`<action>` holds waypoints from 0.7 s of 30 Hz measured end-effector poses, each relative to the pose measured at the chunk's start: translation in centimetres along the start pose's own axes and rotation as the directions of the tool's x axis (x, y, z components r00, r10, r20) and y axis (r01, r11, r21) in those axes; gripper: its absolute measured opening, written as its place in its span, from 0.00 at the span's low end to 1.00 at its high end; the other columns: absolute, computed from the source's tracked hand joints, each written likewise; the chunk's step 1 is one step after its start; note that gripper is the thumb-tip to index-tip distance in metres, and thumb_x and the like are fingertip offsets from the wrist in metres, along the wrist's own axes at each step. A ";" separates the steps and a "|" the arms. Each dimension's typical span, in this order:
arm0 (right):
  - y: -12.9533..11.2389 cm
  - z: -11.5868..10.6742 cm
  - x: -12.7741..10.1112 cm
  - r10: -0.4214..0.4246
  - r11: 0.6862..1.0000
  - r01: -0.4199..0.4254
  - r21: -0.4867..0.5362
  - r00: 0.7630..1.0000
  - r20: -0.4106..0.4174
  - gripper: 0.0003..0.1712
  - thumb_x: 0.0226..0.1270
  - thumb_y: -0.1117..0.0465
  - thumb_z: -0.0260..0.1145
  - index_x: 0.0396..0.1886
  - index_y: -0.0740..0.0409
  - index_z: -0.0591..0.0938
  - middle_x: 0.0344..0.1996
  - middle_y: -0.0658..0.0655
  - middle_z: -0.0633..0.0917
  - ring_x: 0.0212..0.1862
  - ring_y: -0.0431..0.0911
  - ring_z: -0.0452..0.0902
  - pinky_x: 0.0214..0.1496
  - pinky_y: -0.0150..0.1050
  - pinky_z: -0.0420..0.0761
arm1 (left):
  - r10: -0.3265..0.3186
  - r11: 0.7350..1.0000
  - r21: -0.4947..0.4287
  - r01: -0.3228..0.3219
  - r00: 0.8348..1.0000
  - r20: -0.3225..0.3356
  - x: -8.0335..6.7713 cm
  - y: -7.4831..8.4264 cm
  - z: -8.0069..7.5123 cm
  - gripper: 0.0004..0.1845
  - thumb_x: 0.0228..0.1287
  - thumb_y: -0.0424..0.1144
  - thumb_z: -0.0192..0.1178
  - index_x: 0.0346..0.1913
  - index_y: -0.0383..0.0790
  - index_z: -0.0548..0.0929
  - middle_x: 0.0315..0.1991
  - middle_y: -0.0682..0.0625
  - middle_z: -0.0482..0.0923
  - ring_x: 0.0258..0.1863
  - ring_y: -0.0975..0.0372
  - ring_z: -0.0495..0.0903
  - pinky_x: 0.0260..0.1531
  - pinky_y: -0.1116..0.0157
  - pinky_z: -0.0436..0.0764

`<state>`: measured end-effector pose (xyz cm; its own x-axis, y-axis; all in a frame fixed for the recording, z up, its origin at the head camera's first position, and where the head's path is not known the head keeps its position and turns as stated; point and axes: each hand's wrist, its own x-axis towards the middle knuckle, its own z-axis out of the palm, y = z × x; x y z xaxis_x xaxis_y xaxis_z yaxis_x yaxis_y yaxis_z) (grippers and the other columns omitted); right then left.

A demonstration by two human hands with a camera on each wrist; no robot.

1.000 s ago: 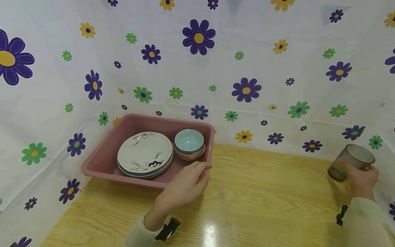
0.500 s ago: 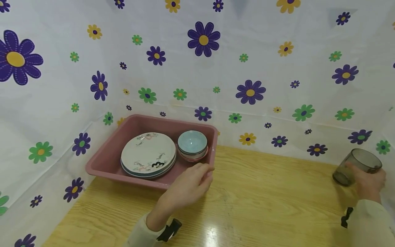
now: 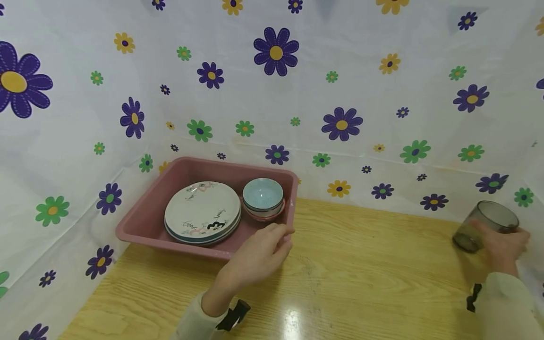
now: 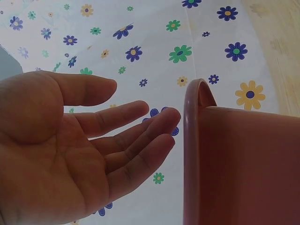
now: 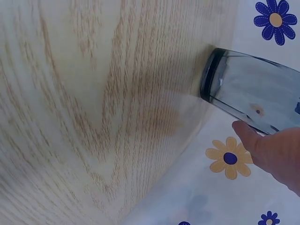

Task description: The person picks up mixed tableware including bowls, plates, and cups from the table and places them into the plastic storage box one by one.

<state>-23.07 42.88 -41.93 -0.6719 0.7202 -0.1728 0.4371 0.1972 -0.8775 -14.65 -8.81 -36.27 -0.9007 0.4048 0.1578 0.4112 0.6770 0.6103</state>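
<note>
At the far right of the head view, my right hand (image 3: 503, 245) holds a smoky grey drinking glass (image 3: 495, 219), thumb on its near side and fingers partly hidden behind it. The right wrist view shows the thumb along the side of the glass (image 5: 260, 86), its thick base right at the wooden tabletop. My left hand (image 3: 259, 255) is beside the front right corner of a pink plastic tub (image 3: 142, 241). In the left wrist view the left hand (image 4: 93, 145) has nothing in it, its fingers loosely bent near the tub's rim (image 4: 191, 154).
Inside the tub lie stacked white plates (image 3: 201, 208) with a floral print and a stack of small bowls (image 3: 262, 193), light blue on top. Wooden tabletop (image 3: 361, 264) stretches between the tub and the glass. A flower-print sheet (image 3: 306, 99) hangs behind and along the sides.
</note>
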 end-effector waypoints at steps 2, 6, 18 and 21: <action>0.1 0.2 0.0 -0.009 0.999 0.009 0.031 1.000 0.006 0.60 0.62 0.38 0.64 0.77 0.53 0.37 0.77 0.64 0.41 0.78 0.56 0.38 0.78 0.46 0.47 | -0.003 1.000 -0.004 0.003 1.000 0.004 0.0 0.0 0.0 0.17 0.76 0.40 0.51 0.60 0.38 0.78 0.54 0.47 0.79 0.48 0.60 0.78 0.50 0.57 0.80; 0.0 0.5 0.1 -0.031 0.995 0.031 0.097 1.000 0.003 0.57 0.63 0.42 0.67 0.77 0.51 0.40 0.78 0.61 0.44 0.77 0.50 0.41 0.78 0.38 0.48 | -0.011 1.000 -0.007 0.011 1.000 0.013 0.0 0.0 0.0 0.17 0.76 0.40 0.50 0.60 0.38 0.78 0.55 0.47 0.79 0.48 0.60 0.78 0.51 0.57 0.80; 2.5 2.5 6.7 0.005 0.973 0.015 0.228 0.996 -0.085 0.60 0.48 0.36 0.77 0.74 0.33 0.49 0.67 0.36 0.57 0.68 0.36 0.53 0.74 0.32 0.53 | -0.003 1.000 -0.002 0.003 1.000 -0.003 0.0 0.0 -0.2 0.17 0.76 0.40 0.51 0.60 0.39 0.79 0.55 0.47 0.80 0.50 0.59 0.79 0.52 0.56 0.79; 1.4 2.5 4.9 -0.004 0.971 0.028 0.239 0.995 -0.100 0.56 0.48 0.35 0.76 0.72 0.34 0.53 0.59 0.35 0.59 0.61 0.33 0.55 0.69 0.30 0.59 | 0.009 1.000 0.001 -0.008 1.000 -0.011 -0.1 -0.1 -0.2 0.17 0.76 0.41 0.51 0.60 0.38 0.79 0.56 0.47 0.80 0.53 0.58 0.79 0.54 0.55 0.79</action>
<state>-27.31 45.01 -45.11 -0.6105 0.7824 -0.1231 0.2621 0.0529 -0.9636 -14.63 -9.02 -36.15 -0.8987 0.4037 0.1717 0.4191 0.6745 0.6078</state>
